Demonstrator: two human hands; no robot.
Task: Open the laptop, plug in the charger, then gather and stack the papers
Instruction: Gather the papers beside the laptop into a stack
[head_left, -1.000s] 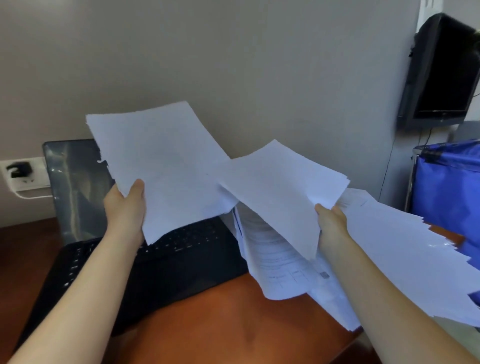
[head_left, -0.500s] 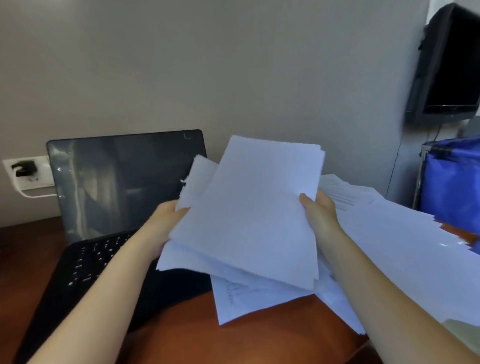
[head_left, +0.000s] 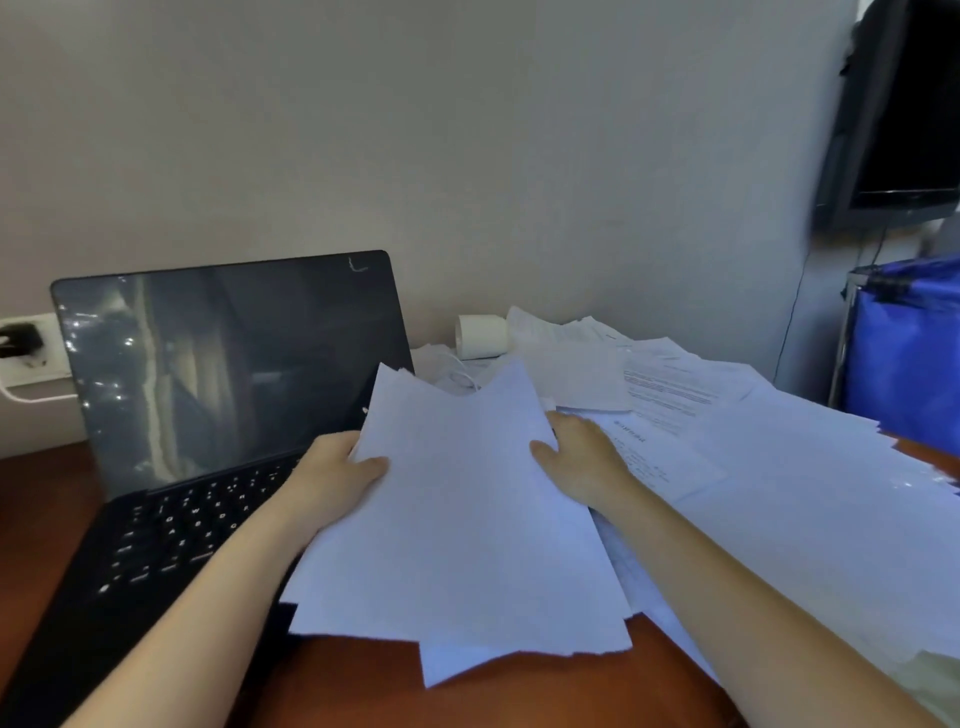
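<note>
Now, at left, the laptop (head_left: 223, 374) stood open, a charger plug (head_left: 21, 340) in the wall socket. The left hand (head_left: 337, 475) and right hand (head_left: 576, 462), a second earlier apart with sheets each, gripped one merged sheaf (head_left: 467, 519) by its sides. Rightward, loose papers (head_left: 779, 493) sprawled ungathered around a white roll (head_left: 482, 336).

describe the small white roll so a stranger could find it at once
Start at the open black laptop. Just right of its screen, against the wall, sits the white roll. It is the only round thing among the flat loose papers.
</note>
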